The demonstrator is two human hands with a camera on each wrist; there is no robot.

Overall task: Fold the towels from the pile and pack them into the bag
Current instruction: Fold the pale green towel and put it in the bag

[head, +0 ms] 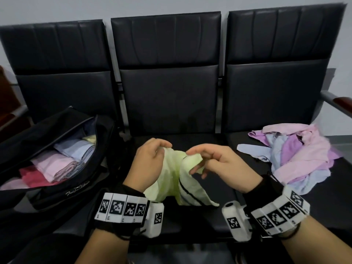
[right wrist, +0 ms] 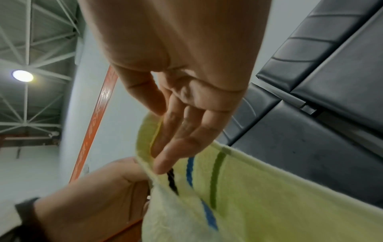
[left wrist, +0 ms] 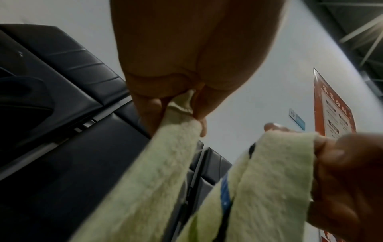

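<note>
both hands are up over the middle seat (head: 171, 111), left hand (head: 148, 161) and right hand (head: 221, 164) each pinching the pale green towel (head: 177, 180) along its top edge, probably hunting corners to fold it for the bag (head: 53, 149)

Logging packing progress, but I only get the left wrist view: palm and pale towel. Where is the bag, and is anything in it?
Observer: The black bag lies open on the left seat, with folded towels inside.
Operator: Any left to fold?
Observer: Yes, a loose pile of pink, purple and blue ones on the right seat.
Operator: Where are the hands?
Observer: Over the middle seat; left hand and right hand each pinch the yellow-green towel.
</note>
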